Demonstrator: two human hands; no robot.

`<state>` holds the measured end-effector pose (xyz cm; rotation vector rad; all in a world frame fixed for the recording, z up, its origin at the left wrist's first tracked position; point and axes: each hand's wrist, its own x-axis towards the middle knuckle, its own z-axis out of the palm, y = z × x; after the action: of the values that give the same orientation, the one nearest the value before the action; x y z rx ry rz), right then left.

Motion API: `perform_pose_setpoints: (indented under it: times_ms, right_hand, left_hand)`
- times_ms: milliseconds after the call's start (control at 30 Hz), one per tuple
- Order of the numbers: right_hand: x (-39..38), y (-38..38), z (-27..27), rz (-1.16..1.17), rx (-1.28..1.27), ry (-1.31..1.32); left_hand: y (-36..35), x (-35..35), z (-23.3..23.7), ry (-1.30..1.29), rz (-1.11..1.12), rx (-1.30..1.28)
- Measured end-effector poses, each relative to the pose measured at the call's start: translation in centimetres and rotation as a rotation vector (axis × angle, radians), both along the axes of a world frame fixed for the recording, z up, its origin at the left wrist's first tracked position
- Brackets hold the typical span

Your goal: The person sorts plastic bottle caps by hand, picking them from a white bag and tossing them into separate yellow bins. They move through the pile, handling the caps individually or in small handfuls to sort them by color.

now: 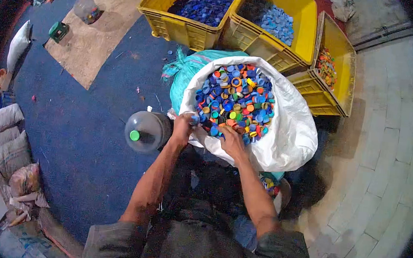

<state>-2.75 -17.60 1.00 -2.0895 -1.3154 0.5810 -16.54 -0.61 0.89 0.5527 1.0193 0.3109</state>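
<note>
A white sack (pixel 293 138) stands open in front of me, its rim rolled down. Loose plastic bottle caps (pixel 237 99) in blue, orange, yellow, green and other colours fill it. At the sack's near left rim, my left hand (pixel 182 129) is closed, with a blue bottle cap (pixel 195 119) at its fingertips. My right hand (pixel 232 143) reaches over the near rim, its fingers curled among the caps. What those fingers hold, if anything, is hidden. Close to my left hand lies a large clear bottle (pixel 147 125) with a green cap.
Behind the sack stand yellow crates (pixel 189 32) of dark blue, light blue and orange caps. A tied teal sack (pixel 181 78) touches the white one. Farther left are a brown mat (pixel 99 27), a green container (pixel 58 31) and another clear bottle (pixel 87 10). Stuffed bags (pixel 11 143) line the left edge.
</note>
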Motion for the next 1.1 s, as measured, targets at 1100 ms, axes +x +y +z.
perform_pose_setpoints:
  times_ms: [1100]
  right_hand:
    - [0.7,-7.1,0.7,-0.697,0.223,0.934]
  left_hand:
    - [-11.2,1.0,1.1,0.678,-0.723,1.079]
